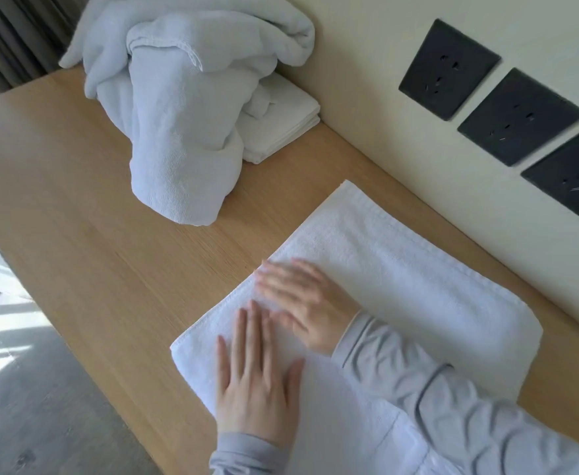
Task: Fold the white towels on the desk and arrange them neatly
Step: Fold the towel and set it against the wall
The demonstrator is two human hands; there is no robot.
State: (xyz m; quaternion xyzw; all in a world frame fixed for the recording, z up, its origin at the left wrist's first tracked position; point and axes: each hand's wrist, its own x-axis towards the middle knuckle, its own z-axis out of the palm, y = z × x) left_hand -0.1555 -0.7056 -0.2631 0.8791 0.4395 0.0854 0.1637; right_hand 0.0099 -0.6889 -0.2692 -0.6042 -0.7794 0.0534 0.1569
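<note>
While left hand lies flat on towel, right hand touches it.

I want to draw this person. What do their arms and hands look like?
Long, creased light grey fabric sleeves cover both arms, left sleeve and right sleeve, ending in snug cuffs. The left hand and right hand are bare, without gloves.

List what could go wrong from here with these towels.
1. The crumpled heap of white towels drapes over the folded white towel stack; pulling the next one may drag that stack askew.
2. Both the left hand and right hand press one end of the flat white towel; its far end is unheld and may skew or wrinkle.
</note>
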